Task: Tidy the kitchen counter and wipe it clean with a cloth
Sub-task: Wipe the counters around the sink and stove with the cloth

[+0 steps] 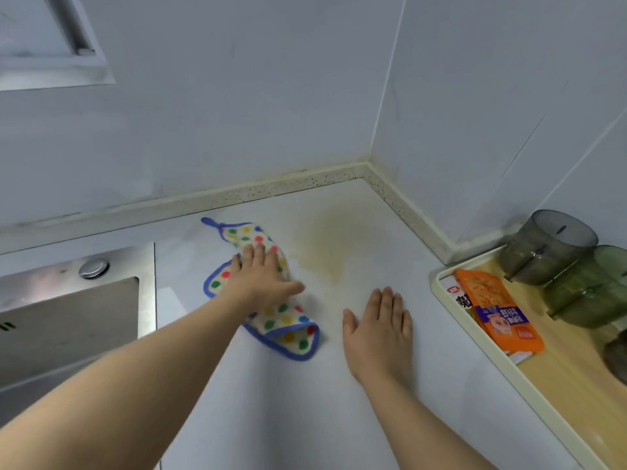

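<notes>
Wiping surface [271,418] now: left hand [264,279] pressing flat, open-palmed, on dotted cloth [288,323] beside sink [68,300]; right hand [376,327] resting open, empty; next, likely sweeping cloth rightward over yellow stain [332,245]

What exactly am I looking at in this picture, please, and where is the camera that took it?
The single picture comes from a camera worn on a person's head, looking down at their own bare arms; there is no machine. The left hand presses flat on a polka-dot cloth lying on the pale counter. The right hand rests flat on the counter, holding nothing. A yellowish stain lies beyond the cloth. Left is a steel sink. Right is a tray with an orange packet and dark cups.
</notes>
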The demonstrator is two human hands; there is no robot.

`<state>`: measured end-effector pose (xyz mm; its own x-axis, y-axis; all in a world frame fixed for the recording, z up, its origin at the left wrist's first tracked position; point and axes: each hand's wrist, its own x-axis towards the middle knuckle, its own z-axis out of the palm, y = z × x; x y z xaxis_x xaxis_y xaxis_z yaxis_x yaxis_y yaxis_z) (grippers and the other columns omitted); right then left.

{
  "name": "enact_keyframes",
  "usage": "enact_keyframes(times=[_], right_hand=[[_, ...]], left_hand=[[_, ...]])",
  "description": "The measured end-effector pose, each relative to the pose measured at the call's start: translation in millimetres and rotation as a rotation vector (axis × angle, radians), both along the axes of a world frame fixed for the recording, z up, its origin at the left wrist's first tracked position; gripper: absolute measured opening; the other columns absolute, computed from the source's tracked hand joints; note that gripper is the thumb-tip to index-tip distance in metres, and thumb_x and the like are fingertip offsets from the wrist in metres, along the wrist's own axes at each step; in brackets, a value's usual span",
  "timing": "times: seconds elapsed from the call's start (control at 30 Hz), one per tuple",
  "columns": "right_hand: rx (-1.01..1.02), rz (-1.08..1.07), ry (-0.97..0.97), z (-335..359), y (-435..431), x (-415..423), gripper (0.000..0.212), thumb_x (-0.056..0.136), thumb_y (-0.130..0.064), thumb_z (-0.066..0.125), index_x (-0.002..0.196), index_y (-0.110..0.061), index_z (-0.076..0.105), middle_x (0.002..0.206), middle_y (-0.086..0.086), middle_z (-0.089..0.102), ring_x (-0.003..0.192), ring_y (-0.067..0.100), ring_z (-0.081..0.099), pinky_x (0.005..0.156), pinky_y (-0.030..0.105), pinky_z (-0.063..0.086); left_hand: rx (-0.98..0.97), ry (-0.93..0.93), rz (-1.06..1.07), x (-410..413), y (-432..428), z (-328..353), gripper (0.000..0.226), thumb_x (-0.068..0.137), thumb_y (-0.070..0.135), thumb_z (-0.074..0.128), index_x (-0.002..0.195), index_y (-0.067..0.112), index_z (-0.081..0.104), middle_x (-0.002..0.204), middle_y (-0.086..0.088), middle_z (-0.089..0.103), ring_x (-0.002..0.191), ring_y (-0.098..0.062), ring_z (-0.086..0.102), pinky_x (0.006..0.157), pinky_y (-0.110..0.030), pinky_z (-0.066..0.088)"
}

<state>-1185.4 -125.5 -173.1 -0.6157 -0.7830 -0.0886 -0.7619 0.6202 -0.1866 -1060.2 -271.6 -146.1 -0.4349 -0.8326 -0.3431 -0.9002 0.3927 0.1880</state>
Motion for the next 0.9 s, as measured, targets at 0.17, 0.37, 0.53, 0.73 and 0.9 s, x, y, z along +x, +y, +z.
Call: enact_keyframes(times=[0.17, 0.37, 0.53, 0.73, 0.9], right_hand=[[-0.111, -0.081, 0.023, -8.7, -3.6, 5.8, 0.081, 0.083, -0.051, 0.015, 0.135, 0.003, 0.045, 0.143, 0.019, 0.044, 0.135, 0.032, 0.040, 0.110, 0.037, 0.016], [-0.089, -0.052, 0.002, -6.9, -2.2, 5.4, 0.090, 0.078, -0.049, -0.005, 0.143, -0.001, 0.035, 0.151, 0.015, 0.032, 0.142, 0.028, 0.027, 0.116, 0.036, 0.011], [-0.082, -0.097, -0.020, -8.7, -5.8, 3.2, 0.065, 0.083, -0.035, 0.023, 0.117, 0.002, 0.064, 0.125, 0.017, 0.062, 0.117, 0.032, 0.059, 0.100, 0.036, 0.021], [-0.016, 0.004, -0.057, -0.1, -1.4, 1.8, 0.061, 0.077, -0.024, 0.022, 0.109, -0.001, 0.070, 0.116, 0.014, 0.068, 0.110, 0.028, 0.064, 0.091, 0.041, 0.051], [-0.047, 0.081, 0.055, 8.5, 2.1, -35.5, 0.042, 0.081, -0.022, 0.037, 0.103, -0.010, 0.071, 0.111, 0.008, 0.070, 0.097, 0.025, 0.068, 0.079, 0.033, 0.054]], left_hand=[[-0.151, 0.132, -0.119, -23.1, 56.9, -19.1, 0.074, 0.093, 0.062, 0.016, 0.151, 0.021, -0.002, 0.159, 0.000, -0.012, 0.145, -0.016, -0.016, 0.118, -0.038, -0.008], [-0.186, 0.063, 0.033, 0.8, 0.1, -20.4, 0.064, 0.098, 0.049, 0.013, 0.152, 0.015, 0.004, 0.160, 0.001, -0.003, 0.147, -0.017, -0.005, 0.120, -0.038, -0.001], [-0.191, 0.141, -0.019, -31.2, 25.4, -21.7, 0.057, 0.100, 0.042, 0.015, 0.152, 0.019, 0.004, 0.160, 0.001, -0.005, 0.147, -0.017, -0.007, 0.120, -0.038, -0.002], [-0.176, 0.217, -0.154, -31.6, 38.0, -25.7, 0.052, 0.102, 0.040, 0.016, 0.151, 0.026, 0.009, 0.159, 0.009, -0.002, 0.147, -0.009, -0.005, 0.118, -0.033, -0.004], [-0.189, 0.146, 0.023, -34.9, 17.8, -21.4, 0.054, 0.101, 0.037, 0.015, 0.152, 0.019, 0.006, 0.160, 0.002, -0.002, 0.147, -0.016, -0.005, 0.119, -0.037, -0.002]])
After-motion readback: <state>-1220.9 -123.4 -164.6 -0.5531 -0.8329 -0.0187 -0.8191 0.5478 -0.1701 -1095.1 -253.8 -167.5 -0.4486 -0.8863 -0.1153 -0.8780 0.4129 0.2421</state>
